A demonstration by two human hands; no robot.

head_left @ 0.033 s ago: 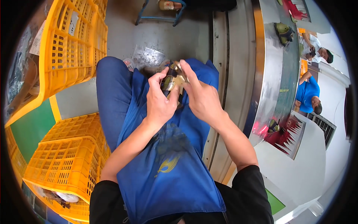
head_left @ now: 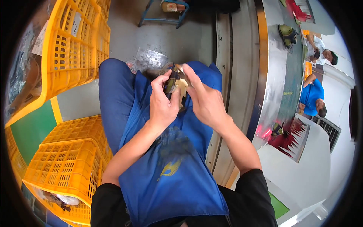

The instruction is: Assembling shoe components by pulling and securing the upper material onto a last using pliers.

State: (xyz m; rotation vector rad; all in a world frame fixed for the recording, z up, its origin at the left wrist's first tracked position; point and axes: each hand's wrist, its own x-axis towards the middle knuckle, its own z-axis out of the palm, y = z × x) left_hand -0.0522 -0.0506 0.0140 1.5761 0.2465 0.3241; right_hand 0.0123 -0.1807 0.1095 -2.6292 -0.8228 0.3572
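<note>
A small olive-and-black shoe with a pale cream part is held over my lap, above my blue apron. My left hand wraps the near left side of it, thumb pressed on the cream part. From the right, my right hand grips its far end, with the forefinger stretched along the edge. Much of the shoe is hidden by my fingers, and its far end is slightly blurred.
Yellow crates stand at my left, one tall crate holding bagged goods. At right runs a conveyor belt bearing olive shoes, passing red-lit openings with strip curtains. Two people sit beyond it. A blue stool stands ahead.
The shoe has turned slightly in my hands, so more of its cream part shows. My right hand has shifted a little; my left hand stays about where it was.
</note>
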